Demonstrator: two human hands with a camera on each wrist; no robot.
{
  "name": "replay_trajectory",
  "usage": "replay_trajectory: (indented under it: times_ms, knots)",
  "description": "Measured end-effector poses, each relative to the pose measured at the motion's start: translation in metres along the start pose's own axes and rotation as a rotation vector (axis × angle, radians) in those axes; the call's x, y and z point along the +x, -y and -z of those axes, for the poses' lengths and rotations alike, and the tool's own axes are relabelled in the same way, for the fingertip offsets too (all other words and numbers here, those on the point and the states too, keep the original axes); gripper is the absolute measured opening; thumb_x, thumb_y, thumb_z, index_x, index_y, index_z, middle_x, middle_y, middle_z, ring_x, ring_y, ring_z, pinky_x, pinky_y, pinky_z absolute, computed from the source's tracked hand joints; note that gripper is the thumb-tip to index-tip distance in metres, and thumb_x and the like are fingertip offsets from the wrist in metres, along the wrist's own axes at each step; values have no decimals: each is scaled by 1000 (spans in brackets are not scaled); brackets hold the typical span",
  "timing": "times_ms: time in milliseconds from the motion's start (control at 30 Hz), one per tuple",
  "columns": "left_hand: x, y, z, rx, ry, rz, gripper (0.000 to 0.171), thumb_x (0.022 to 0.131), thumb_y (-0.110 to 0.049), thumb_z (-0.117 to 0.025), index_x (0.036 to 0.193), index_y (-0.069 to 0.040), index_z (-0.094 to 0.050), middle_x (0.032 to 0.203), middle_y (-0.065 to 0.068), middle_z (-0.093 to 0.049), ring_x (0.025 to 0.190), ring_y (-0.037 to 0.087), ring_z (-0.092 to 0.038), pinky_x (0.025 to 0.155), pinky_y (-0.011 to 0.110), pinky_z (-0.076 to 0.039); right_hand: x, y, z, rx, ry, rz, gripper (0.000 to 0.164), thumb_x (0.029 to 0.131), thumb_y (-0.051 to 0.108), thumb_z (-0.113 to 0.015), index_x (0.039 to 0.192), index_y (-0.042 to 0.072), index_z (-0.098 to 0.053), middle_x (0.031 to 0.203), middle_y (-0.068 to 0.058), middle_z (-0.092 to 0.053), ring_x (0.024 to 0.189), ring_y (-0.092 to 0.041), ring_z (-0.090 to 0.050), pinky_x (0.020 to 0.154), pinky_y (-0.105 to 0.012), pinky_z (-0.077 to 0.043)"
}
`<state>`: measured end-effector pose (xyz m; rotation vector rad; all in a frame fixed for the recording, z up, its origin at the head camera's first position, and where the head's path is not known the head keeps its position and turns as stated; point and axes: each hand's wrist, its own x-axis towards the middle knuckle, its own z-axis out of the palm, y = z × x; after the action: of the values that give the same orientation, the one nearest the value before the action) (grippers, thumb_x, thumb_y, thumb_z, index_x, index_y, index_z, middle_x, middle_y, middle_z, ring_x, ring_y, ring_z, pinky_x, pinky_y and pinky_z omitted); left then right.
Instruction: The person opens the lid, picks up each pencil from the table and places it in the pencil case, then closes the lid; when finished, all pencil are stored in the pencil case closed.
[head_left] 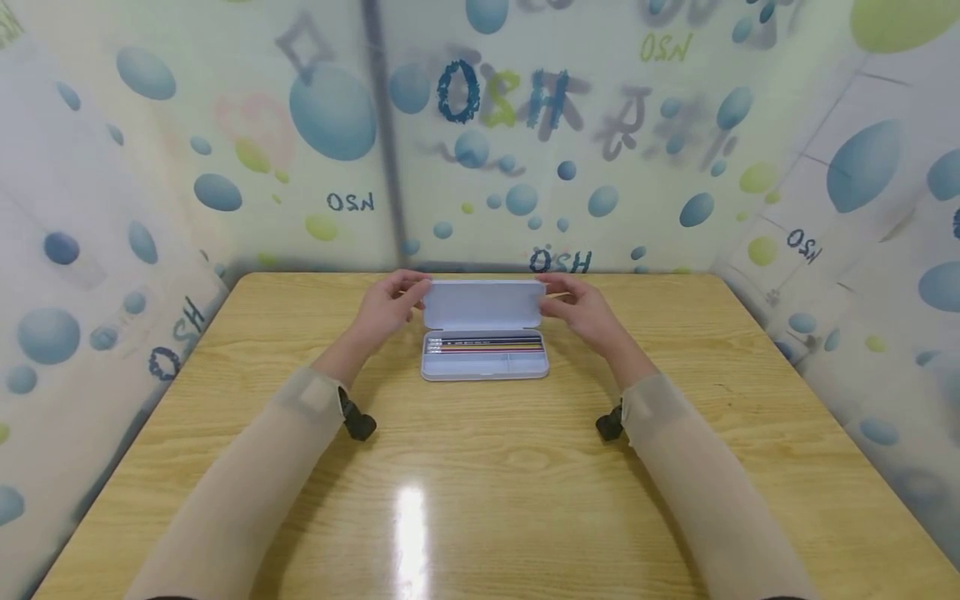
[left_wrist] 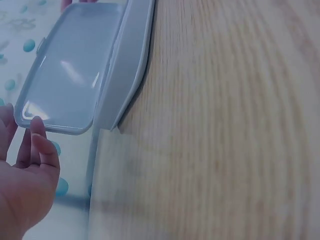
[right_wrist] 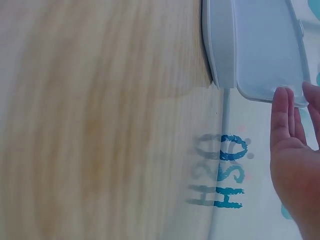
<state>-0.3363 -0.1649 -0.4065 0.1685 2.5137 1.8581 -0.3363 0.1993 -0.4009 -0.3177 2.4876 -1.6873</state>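
A pale, flat pencil case [head_left: 465, 367] lies at the far middle of the table with its lid [head_left: 482, 305] raised upright on the hinge. Several pencils [head_left: 487, 343] lie side by side in the back part of the base, above a divided front compartment. My left hand [head_left: 384, 310] pinches the lid's upper left corner between thumb and fingers. At the opposite upper corner, my right hand [head_left: 588, 315] holds the lid the same way. Each wrist view shows the fingers at the lid's edge; there the base's side wall [left_wrist: 125, 65] hides the pencils.
The wooden table [head_left: 480, 467] carries a bright glare strip near the front. Behind it and at both sides hang patterned curtains [head_left: 465, 208] with blue and green spots. A dark wrist camera [head_left: 360, 423] sits at the left cuff, another camera [head_left: 611, 425] at the right.
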Motion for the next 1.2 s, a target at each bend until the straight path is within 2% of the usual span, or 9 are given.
replay_trajectory:
  times_ms: [267, 400, 533, 667, 833, 967, 1033, 1100, 1200]
  knots:
    - [-16, -7, 1, 33, 25, -33, 37, 107, -43, -73, 126, -12, -73, 110, 5, -68, 102, 23, -62, 80, 28, -51, -17, 2, 3, 6, 29, 65, 40, 109, 27, -72, 145, 10, -65, 140, -17, -64, 119, -32, -71, 111, -54, -58]
    - [-25, -10, 1, 70, 53, -50, 34, 106, -42, -75, 119, -11, -75, 107, 6, -69, 102, 28, -61, 81, 29, -50, -26, 3, 4, -11, 54, 67, 38, 111, 31, -70, 141, 8, -66, 136, -18, -67, 118, -33, -69, 109, -56, -58]
    - [-35, -12, 3, 96, 93, -58, 31, 106, -40, -76, 117, -11, -78, 107, 6, -69, 102, 27, -60, 82, 30, -49, -32, 3, 5, -55, 80, 42, 38, 110, 38, -69, 138, 12, -71, 134, -16, -70, 120, -34, -67, 106, -57, -58]
    - [-42, -11, 4, 137, 138, -68, 28, 106, -38, -76, 115, -12, -80, 107, 4, -71, 98, 24, -59, 80, 31, -48, -37, 2, 7, -120, 127, 10, 40, 110, 45, -68, 137, 18, -75, 135, -13, -71, 122, -33, -66, 104, -53, -58]
    - [-47, -7, 5, 208, 188, -74, 31, 105, -43, -76, 118, -15, -82, 114, 3, -75, 98, 22, -58, 80, 32, -48, -41, 0, 10, -175, 213, -13, 44, 112, 47, -63, 145, 20, -72, 147, -13, -68, 130, -35, -66, 105, -52, -57]
    - [-48, -4, 7, 228, 235, -56, 36, 106, -44, -75, 127, -15, -79, 131, 7, -72, 104, 24, -61, 84, 33, -54, -42, -1, 11, -185, 294, -21, 48, 113, 48, -60, 152, 20, -66, 156, -10, -63, 137, -33, -65, 107, -51, -57]
    - [-48, -2, 8, 235, 263, -45, 38, 106, -44, -74, 131, -15, -78, 140, 9, -68, 109, 26, -65, 86, 35, -57, -42, -2, 11, -197, 333, -26, 49, 113, 48, -60, 155, 23, -64, 149, -9, -65, 128, -30, -67, 101, -45, -58]
    - [-49, 0, 8, 244, 290, -47, 37, 106, -42, -74, 132, -16, -78, 146, 11, -64, 116, 29, -68, 91, 39, -60, -43, -2, 12, -229, 366, -40, 49, 113, 50, -60, 157, 28, -62, 125, -12, -67, 105, -26, -65, 89, -39, -56]
    - [-50, 2, 8, 289, 322, -84, 33, 106, -37, -76, 132, -17, -79, 151, 13, -61, 125, 34, -68, 102, 46, -58, -42, -3, 12, -315, 391, -52, 51, 110, 55, -62, 158, 38, -59, 124, -8, -65, 101, -22, -58, 86, -36, -50]
